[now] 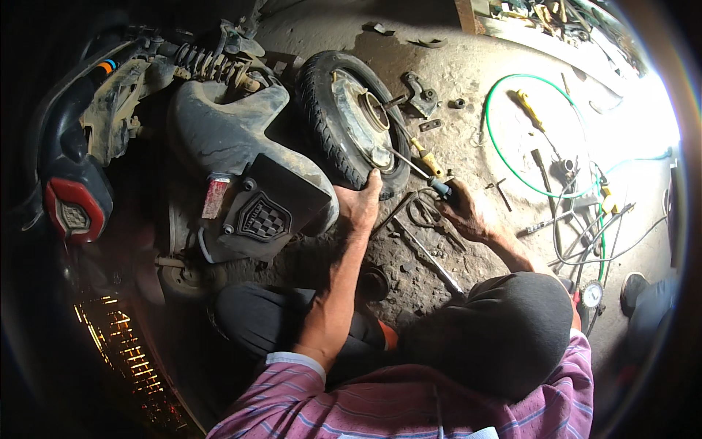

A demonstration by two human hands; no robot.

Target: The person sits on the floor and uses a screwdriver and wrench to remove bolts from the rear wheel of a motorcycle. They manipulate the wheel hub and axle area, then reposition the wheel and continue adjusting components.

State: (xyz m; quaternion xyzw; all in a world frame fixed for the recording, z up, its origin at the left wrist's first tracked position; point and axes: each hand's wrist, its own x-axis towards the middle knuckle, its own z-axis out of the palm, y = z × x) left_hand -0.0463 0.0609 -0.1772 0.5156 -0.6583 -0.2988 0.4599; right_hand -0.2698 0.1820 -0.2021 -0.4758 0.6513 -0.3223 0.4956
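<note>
A small scooter wheel (327, 139) with a black treaded tyre leans upright beside the scooter's rear end. My left hand (360, 207) grips the tyre's near lower edge, thumb on top and fingers hidden beneath. In my right hand (469, 212) is a screwdriver (439, 186) with a dark blue-grey handle. Its long metal shaft points up and left, and the tip reaches the lower rim of the wheel's hub. Whether the tip touches the rim or sits against the tyre bead, I cannot tell. Just beyond it lies a yellow-handled tool (428, 157).
The scooter's dark rear mudguard (263, 208) and red tail light (79, 206) fill the left. Behind the wheel lies a brake caliper (420, 95). A green hose (488, 121), a pressure gauge (591, 294) and a long metal bar (431, 257) lie on the dirty floor. Another person's shoe (633, 294) is at right.
</note>
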